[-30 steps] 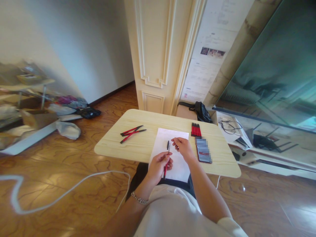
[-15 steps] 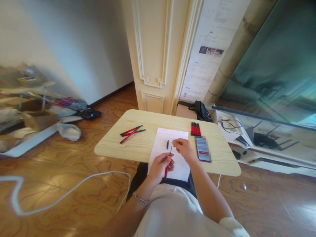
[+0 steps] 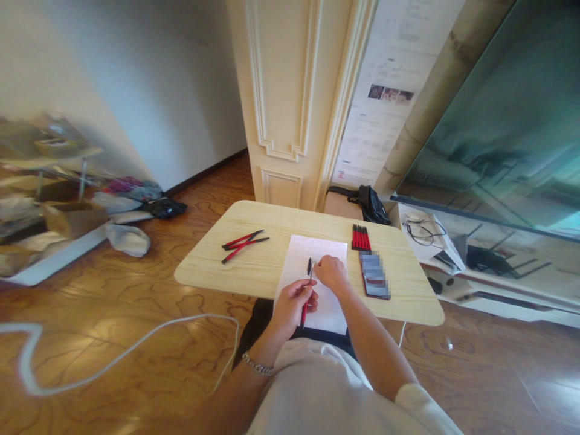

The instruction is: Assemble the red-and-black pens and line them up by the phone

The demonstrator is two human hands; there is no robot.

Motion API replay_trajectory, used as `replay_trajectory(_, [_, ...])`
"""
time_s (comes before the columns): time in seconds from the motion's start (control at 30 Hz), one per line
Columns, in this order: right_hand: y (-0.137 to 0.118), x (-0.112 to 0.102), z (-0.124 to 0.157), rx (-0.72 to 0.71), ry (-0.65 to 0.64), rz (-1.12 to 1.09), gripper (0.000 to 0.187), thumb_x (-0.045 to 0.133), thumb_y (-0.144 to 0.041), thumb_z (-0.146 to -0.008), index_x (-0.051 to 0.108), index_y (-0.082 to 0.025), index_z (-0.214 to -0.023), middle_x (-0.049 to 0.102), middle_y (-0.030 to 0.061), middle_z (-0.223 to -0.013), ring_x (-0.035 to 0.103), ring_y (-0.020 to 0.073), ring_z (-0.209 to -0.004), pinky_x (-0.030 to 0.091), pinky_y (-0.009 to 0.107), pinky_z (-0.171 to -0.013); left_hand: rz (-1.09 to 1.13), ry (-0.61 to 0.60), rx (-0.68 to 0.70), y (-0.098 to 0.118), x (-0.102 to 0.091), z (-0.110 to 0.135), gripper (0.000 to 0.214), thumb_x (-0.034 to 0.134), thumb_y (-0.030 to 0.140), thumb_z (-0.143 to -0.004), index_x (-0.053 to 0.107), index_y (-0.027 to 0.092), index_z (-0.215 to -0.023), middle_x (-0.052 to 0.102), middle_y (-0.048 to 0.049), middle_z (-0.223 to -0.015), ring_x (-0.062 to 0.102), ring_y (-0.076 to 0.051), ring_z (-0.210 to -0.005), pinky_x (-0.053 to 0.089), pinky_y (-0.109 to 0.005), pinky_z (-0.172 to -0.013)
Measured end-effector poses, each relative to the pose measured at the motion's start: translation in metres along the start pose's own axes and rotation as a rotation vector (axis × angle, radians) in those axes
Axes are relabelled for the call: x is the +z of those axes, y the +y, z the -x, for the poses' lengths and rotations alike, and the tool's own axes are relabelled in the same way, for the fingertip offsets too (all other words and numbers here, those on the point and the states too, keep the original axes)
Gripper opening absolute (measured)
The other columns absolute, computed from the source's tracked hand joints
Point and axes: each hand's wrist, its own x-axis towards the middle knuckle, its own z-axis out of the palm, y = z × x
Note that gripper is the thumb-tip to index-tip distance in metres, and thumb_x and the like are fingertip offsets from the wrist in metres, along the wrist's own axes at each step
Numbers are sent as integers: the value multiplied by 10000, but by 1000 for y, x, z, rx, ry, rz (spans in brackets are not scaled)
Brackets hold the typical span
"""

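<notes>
My left hand (image 3: pixel 291 305) is closed around a red pen barrel (image 3: pixel 304 315), held upright over a white sheet of paper (image 3: pixel 290 257). A thin refill (image 3: pixel 311 275) sticks out of the barrel's upper end. Against the tip of that refill, my right hand (image 3: pixel 333 273) is closed in a pinch; what its fingertips hold, if anything, is too small and hidden to make out. A small black pen piece (image 3: pixel 309 266) lies on the paper just beyond the refill.
Several red and black pens (image 3: pixel 242 243) lie crossed on the left of the wooden table (image 3: pixel 212 266). To the right, several more pens (image 3: pixel 361 237) lie side by side above a phone (image 3: pixel 375 278). A white cable (image 3: pixel 149 335) runs across the floor.
My right hand has turned over, its back now facing up, and its fingertips are slightly lower at the refill tip. My left hand keeps its hold on the pen barrel.
</notes>
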Motion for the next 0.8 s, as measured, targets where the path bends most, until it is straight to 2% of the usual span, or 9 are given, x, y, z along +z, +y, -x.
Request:
replay_trajectory(0.17, [0,0,-1,-1,-14,19,311,510,-345,-803,701,-132,-926,686,210,-925,648,282,-861,430,327,-698,10,1,2,-2,0,-2,430,706,437,-694,619,136,-988,622,-42,-705,584,-130,-567,467,-264,-546])
replay_trajectory(0.37, [4,-5,-1,-12,15,-83,318,523,-411,-805,706,-150,-811,693,175,-849,635,260,-841,408,315,-704,26,-5,2,-3,0,-2,437,711,442,-689,619,136,-988,621,-38,-700,581,-123,-563,459,-254,-540])
replay_trajectory(0.5, [11,-14,10,-112,73,-384,361,453,-437,-852,689,-179,-763,685,90,-763,608,193,-741,394,280,-660,31,-3,2,-2,1,-1,440,715,441,-687,624,132,-987,620,-40,-698,577,-123,-563,458,-258,-543])
replay_trajectory(0.67, [19,-15,41,-268,-144,-825,283,538,-430,-795,687,-188,-796,653,20,-712,551,142,-648,391,241,-592,12,-6,6,-2,4,1,437,710,436,-691,636,130,-995,623,-48,-710,574,-125,-568,464,-262,-549])
replay_trajectory(0.8, [20,-13,56,-272,-178,-961,203,612,-376,-736,673,-184,-755,637,7,-708,530,134,-652,389,241,-600,-40,-43,7,-4,7,2,394,673,428,-735,638,132,-992,618,-53,-743,581,-132,-592,488,-279,-577])
